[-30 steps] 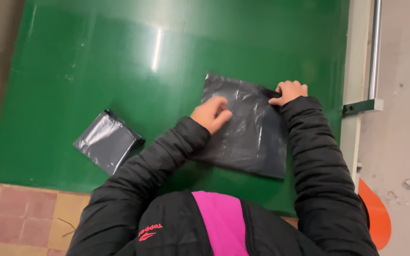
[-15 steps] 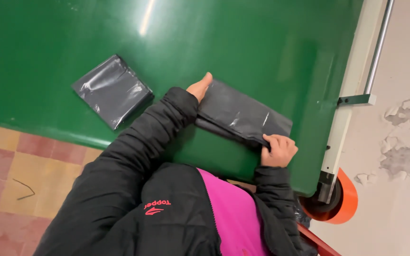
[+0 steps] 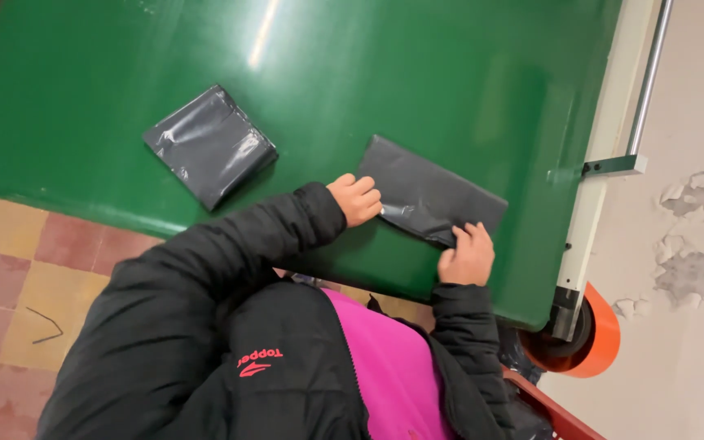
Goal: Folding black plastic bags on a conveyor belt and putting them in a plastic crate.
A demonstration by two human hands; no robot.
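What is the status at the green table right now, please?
Left hand and right hand pressing the folded dark bag. Folded bag stack lies apart, left. Nothing obstructing.

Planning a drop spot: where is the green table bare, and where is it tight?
Bare green table runs across the far side, beyond the stack of folded dark bags and the folded dark bag, up to the white side rail. A narrower bare strip lies between the two. The near edge is crowded: left hand and right hand press the bag.
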